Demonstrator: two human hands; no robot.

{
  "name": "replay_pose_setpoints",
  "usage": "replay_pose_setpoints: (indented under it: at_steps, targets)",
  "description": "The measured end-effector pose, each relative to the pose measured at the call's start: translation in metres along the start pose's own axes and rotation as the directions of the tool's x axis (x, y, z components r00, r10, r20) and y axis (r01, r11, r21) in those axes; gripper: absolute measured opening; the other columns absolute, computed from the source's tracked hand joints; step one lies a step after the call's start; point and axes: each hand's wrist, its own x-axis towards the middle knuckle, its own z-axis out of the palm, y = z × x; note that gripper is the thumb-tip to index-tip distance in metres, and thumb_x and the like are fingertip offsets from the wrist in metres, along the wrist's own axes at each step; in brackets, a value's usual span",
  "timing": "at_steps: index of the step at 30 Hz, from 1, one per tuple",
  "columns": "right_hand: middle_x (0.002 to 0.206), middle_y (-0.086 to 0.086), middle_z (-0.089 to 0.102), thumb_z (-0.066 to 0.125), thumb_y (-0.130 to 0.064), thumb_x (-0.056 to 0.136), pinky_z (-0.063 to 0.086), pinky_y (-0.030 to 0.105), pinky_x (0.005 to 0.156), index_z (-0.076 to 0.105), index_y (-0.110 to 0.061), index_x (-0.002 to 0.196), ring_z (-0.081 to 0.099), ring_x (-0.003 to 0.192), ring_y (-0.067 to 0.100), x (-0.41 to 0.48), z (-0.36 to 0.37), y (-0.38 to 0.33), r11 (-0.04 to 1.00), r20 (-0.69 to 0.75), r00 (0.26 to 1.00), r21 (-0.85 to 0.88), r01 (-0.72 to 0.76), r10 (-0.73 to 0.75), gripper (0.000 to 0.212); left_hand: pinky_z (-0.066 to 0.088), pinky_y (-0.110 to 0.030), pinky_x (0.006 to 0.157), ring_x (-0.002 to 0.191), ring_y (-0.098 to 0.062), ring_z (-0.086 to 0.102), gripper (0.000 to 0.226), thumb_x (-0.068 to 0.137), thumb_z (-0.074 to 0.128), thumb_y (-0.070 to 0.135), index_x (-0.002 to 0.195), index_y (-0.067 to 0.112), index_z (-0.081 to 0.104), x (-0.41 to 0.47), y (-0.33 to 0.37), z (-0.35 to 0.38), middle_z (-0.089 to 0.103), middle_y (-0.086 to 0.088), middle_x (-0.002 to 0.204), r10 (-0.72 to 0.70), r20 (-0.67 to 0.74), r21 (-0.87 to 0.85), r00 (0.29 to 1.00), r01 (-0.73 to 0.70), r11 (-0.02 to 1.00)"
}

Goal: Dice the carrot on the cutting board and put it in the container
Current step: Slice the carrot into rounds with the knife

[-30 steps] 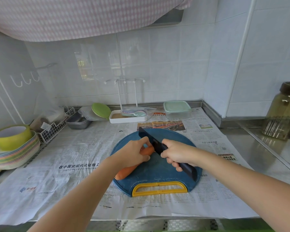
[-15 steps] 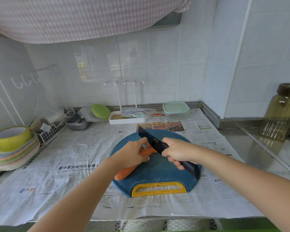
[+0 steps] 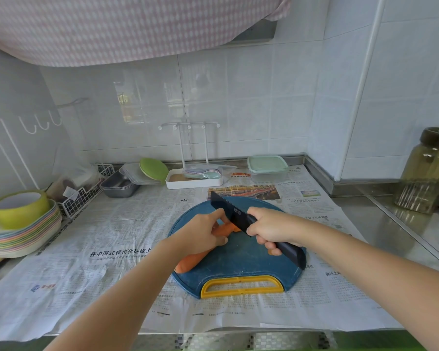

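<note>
— How is the carrot [image 3: 191,260] placed?

— It is laid slantwise on the round blue cutting board [image 3: 241,262], with its thick end pointed toward the board's near left edge. The far end is hidden under the left hand and behind the blade, so it cannot be told whether anything has been cut off there.

— And how is the left hand [image 3: 203,233] posed?

— It is brought in from the lower left, with the forearm stretched over the newspaper [image 3: 107,239] and the palm turned down. The fingers are curled over the carrot's middle, so that it is pinned to the board. The thumb is laid along the near side, and the fingertips are set just beside the flat of the blade.

— What is held in the right hand [image 3: 270,229]?

— A black knife [image 3: 227,207]. The handle is wrapped by tightly curled fingers with the knuckles turned upward. The butt of the handle is left sticking out toward the board's near right edge. The blade is pointed away and to the left, its tip above the board's far rim. The part near the heel is lowered to the carrot's far portion, though the contact itself is masked by the hands.

— Where is the container [image 3: 268,168] found?

— At the back of the counter, against the tiled wall and well apart from the board. It is clear-walled, and a pale green lid is seated on it.

— What else is seen?

— A stack of pastel plates [image 3: 23,239] at the far left, topped by a yellow-green bowl [image 3: 18,207], and a glass jar [image 3: 428,171] at the right.
</note>
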Motion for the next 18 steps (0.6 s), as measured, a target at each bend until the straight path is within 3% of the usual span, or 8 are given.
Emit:
replay_pose_setpoints:
  at_steps: [9, 15, 18]
  targets:
    - [0.064, 0.005, 0.040, 0.042, -0.005, 0.097, 0.032, 0.023, 0.038, 0.042, -0.015, 0.109, 0.034, 0.041, 0.011, -0.0013, -0.0022, -0.0003, 0.996, 0.039, 0.999, 0.088, -0.021, 0.017, 0.016, 0.048, -0.034, 0.085, 0.092, -0.019, 0.057, 0.041, 0.086, 0.064, 0.030, 0.121, 0.026, 0.043, 0.0004, 0.0002, -0.0005, 0.060, -0.003, 0.108, -0.005, 0.008, -0.004, 1.000, 0.005, 1.000]
    - [0.063, 0.004, 0.039, 0.041, -0.006, 0.099, 0.032, 0.022, 0.038, 0.039, -0.014, 0.124, 0.033, 0.043, 0.010, -0.0002, -0.0072, -0.0004, 0.993, 0.090, 0.996, 0.114, -0.034, 0.024, 0.026, 0.047, -0.035, 0.079, 0.086, -0.020, 0.057, 0.037, 0.086, 0.064, 0.030, 0.116, 0.026, 0.042, 0.0002, 0.0010, 0.0002, 0.060, -0.005, 0.102, -0.006, 0.009, 0.016, 1.000, 0.005, 1.000]
    - [0.062, 0.003, 0.038, 0.041, -0.008, 0.100, 0.032, 0.021, 0.038, 0.040, -0.017, 0.118, 0.032, 0.042, 0.009, 0.0014, -0.0093, -0.0025, 0.992, 0.120, 0.992, 0.113, -0.059, 0.045, 0.021, 0.049, -0.037, 0.081, 0.087, -0.020, 0.058, 0.038, 0.087, 0.064, 0.030, 0.117, 0.025, 0.042, 0.0001, 0.0007, -0.0005, 0.060, -0.004, 0.103, -0.002, 0.014, 0.019, 1.000, 0.002, 1.000]
